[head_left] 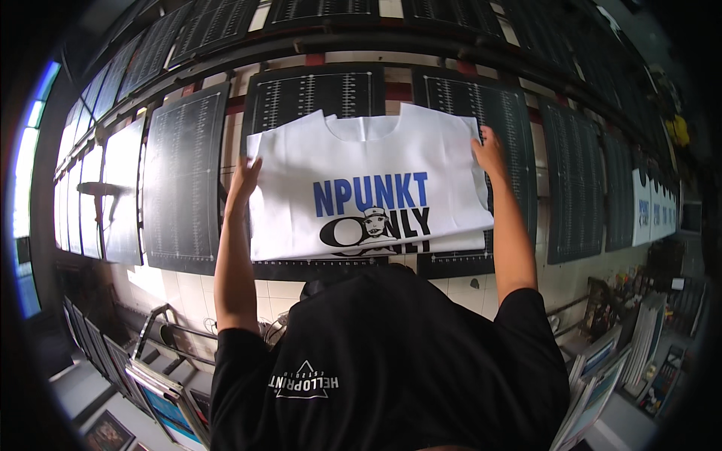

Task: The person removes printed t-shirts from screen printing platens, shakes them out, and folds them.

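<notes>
A white printed shirt piece (289, 169) with a scooped neckline spreads out in front of me, over black boards. It bears blue lettering above black lettering with a drawn face in a cap. Its lower edge is doubled, with part of a second black print showing below. My left hand (243, 179) closes on its left side edge, thumb on top. At the right side edge, my right hand (489, 152) pinches the cloth near the upper corner, a little higher than the left. Fingertips under the fabric are hidden on both sides.
Black boards with white ruler markings (184, 173) stand in rows on a rail frame. White printed pieces (653, 203) lie on boards at the far right. A dark oval part (98, 189) rises at the left. Framed screens (162, 398) lean behind me at lower left.
</notes>
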### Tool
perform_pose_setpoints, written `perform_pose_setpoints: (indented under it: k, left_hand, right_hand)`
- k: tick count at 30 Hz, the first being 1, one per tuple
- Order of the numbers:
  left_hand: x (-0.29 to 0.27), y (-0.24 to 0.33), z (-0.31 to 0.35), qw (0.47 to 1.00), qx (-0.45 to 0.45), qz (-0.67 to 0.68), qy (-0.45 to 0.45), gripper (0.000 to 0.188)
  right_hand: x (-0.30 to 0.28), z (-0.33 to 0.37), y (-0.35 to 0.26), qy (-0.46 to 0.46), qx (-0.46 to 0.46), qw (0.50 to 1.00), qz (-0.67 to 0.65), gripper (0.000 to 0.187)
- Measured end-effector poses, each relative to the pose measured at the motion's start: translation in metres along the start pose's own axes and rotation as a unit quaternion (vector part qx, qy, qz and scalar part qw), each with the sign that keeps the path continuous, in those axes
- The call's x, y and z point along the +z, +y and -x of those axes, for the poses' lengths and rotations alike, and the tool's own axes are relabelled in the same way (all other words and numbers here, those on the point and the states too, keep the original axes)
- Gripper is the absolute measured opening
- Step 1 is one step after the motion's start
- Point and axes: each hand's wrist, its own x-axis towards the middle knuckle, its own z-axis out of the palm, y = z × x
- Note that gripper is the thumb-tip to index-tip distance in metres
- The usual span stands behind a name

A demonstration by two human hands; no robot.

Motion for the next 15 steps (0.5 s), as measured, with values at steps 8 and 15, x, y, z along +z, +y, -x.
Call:
perform_pose_setpoints:
  k: [8, 15]
  left_hand:
    - [-0.036, -0.050, 0.174, 0.988, -0.039, -0.001, -0.146, 0.034]
    - [-0.042, -0.083, 0.205, 0.983, -0.055, 0.043, -0.169, 0.024]
  right_hand:
    - [-0.088, 0.139, 0.026, -0.241, 0.140, 0.953, -0.119, 0.029]
    - [-0.107, 0.161, 0.053, -0.343, 0.228, 0.881, -0.232, 0.031]
